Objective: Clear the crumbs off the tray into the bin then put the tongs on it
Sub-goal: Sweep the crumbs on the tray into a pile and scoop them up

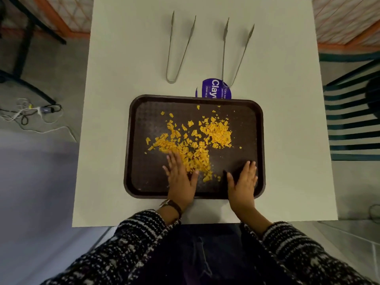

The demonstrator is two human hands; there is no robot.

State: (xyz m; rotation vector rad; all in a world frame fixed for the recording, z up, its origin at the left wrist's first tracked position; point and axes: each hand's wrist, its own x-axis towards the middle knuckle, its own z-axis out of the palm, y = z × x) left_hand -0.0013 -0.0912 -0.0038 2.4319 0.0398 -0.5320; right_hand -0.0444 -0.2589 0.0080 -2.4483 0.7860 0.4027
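Two sleeves (131,247) of black-and-white knit fill the bottom of the frame, reaching up to a white table (107,161). The left hand (181,177) lies flat and open, palm down, in the lower middle of the frame, its fingers spread over the near edge of the crumbs and holding nothing. A watch (171,205) sits on that wrist. The right hand (243,182), lower right of centre, is also flat and open with its fingers together, pressed on a bare part of the tray and gripping nothing.

The tray (141,124) is dark brown with rounded corners and sits in the middle of the frame on the table. Orange crumbs (197,140) are scattered across its centre, thickest in a band from the left hand up toward the right.

Above the tray, in the upper middle of the frame, two metal tongs lie on the table, well apart from it: left tongs (178,50) and right tongs (236,54), both with their tips pointing toward the top. The bend of the right tongs rests on a purple sticker (211,89) just past the tray's far rim.
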